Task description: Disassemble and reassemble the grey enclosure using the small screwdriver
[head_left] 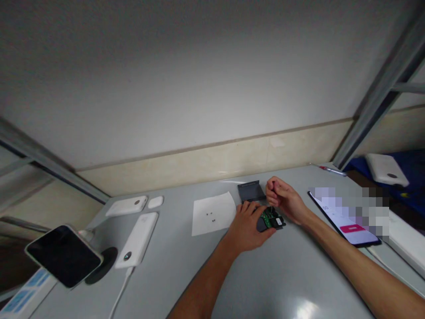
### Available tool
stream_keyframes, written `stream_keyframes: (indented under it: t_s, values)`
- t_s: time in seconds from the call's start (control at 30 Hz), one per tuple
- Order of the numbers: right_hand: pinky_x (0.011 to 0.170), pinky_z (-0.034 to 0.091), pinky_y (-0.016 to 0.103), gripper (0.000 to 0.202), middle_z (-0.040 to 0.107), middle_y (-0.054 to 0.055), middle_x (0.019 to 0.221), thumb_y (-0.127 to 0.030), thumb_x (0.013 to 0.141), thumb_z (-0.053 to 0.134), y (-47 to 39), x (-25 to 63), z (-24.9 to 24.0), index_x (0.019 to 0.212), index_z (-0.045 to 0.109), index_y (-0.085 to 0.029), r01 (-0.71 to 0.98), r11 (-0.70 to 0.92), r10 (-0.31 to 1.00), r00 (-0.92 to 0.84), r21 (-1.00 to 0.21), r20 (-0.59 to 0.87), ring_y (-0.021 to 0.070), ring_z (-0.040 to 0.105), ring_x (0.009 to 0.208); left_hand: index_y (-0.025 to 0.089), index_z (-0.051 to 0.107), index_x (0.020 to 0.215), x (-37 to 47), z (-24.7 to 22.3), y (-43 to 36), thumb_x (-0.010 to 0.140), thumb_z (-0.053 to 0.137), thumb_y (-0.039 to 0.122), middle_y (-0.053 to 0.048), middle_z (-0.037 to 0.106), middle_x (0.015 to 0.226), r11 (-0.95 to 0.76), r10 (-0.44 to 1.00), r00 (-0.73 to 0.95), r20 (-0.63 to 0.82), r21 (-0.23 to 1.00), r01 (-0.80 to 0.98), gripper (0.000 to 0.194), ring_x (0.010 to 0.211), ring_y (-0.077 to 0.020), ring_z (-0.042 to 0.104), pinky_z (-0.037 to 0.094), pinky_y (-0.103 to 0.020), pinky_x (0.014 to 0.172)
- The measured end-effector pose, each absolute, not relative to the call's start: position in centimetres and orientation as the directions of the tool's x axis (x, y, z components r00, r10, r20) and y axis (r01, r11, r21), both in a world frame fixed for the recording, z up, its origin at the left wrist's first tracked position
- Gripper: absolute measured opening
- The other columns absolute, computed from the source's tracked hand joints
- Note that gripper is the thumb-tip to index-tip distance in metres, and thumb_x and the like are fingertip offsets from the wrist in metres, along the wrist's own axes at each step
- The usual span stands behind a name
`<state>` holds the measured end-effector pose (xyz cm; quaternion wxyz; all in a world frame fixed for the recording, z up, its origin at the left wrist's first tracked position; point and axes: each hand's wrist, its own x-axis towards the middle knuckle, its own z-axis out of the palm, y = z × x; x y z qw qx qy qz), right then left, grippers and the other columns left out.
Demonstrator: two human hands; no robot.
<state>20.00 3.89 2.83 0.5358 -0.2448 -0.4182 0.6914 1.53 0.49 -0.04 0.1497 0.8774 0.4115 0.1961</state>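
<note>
1. Firstly, a dark-screened phone (63, 254) leans on a stand (105, 266), with a white power bank (138, 239) beside it.
2. Next, a white sheet (201, 221) carries small dark bits (213, 220).
3. The left hand (246, 228) grips the green circuit board (267, 220) against the grey surface (265, 274); a dark cover (249, 191) lies just behind.
4. The right hand (284, 198) curls tightly above the board; I cannot tell what it holds.
5. Rightward, a lit phone (335, 215) lies flat.
</note>
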Motion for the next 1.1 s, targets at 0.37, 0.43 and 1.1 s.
stream_keyframes:
  t_s: [0.37, 0.43, 1.1]
  values:
    - [0.052, 0.033, 0.028, 0.033, 0.041, -0.003, 0.066, -0.052, 0.091, 0.07, 4.3, 20.7, 2.8, 0.081, 0.056, -0.024, -0.555, -0.087, 0.949, -0.299, -0.827, 0.1, 0.0139, 0.035, 0.055, 0.028, 0.056, 0.139, 1.6, 0.0, 0.5, 0.087, 0.073, 0.055, -0.008, 0.061, 0.127, -0.62, 0.778, 0.584, 0.229, 0.423, 0.66, 0.06, 0.118, -0.0315, 0.053, 0.044, -0.052, 0.107]
    - [0.054, 0.034, 0.028, 0.032, 0.047, -0.003, 0.067, -0.051, 0.089, 0.073, 4.2, 20.7, 2.7, 0.082, 0.059, -0.023, -0.548, -0.087, 0.945, -0.31, -0.832, 0.105, 0.0138, 0.041, 0.056, 0.027, 0.056, 0.138, 1.6, 0.1, 0.5, 0.088, 0.073, 0.054, -0.008, 0.061, 0.128, -0.617, 0.781, 0.581, 0.229, 0.423, 0.663, 0.059, 0.119, -0.0313, 0.052, 0.044, -0.051, 0.107]
    - [0.06, 0.033, 0.026, 0.044, 0.045, -0.003, 0.067, -0.063, 0.089, 0.07, 3.4, 20.3, 3.9, 0.087, 0.066, -0.018, -0.495, -0.12, 0.9, -0.421, -0.861, 0.117, 0.0125, 0.037, 0.061, 0.027, 0.052, 0.143, 1.5, -0.3, 0.7, 0.09, 0.072, 0.053, -0.008, 0.06, 0.131, -0.648, 0.757, 0.597, 0.266, 0.42, 0.635, 0.062, 0.121, -0.0316, 0.051, 0.043, -0.054, 0.109]
